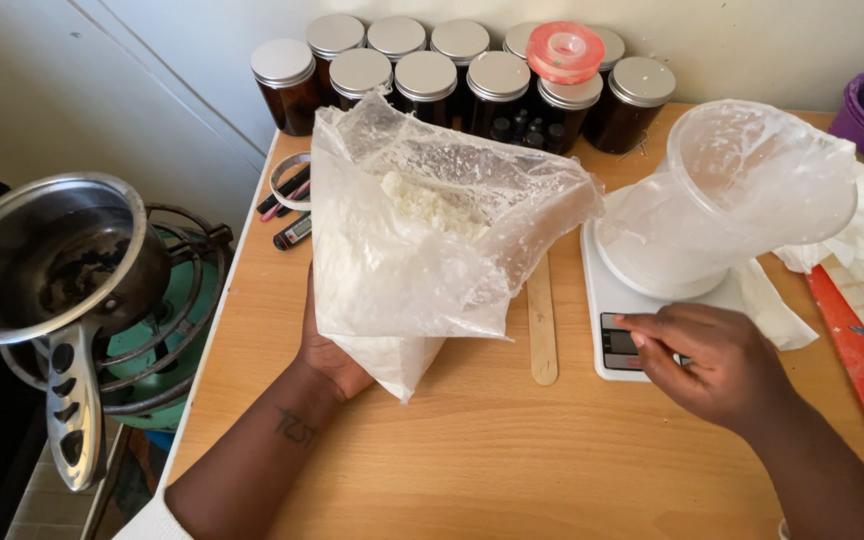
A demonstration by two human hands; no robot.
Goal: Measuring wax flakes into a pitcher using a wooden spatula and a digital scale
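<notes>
Crinkled clear plastic bag of white flakes point(422, 240) sits gripped from beneath by the left hand point(332, 360); keep it upright while the empty, loosely curled right hand point(707, 360) presses the white digital scale point(624, 345).

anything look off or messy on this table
Mostly tidy. The plastic-lined container on the white scale sits tilted, leaning right rather than upright. The left hand props up a smeared plastic bag of white stuff; the right hand touches the scale. No spill shows.
</notes>
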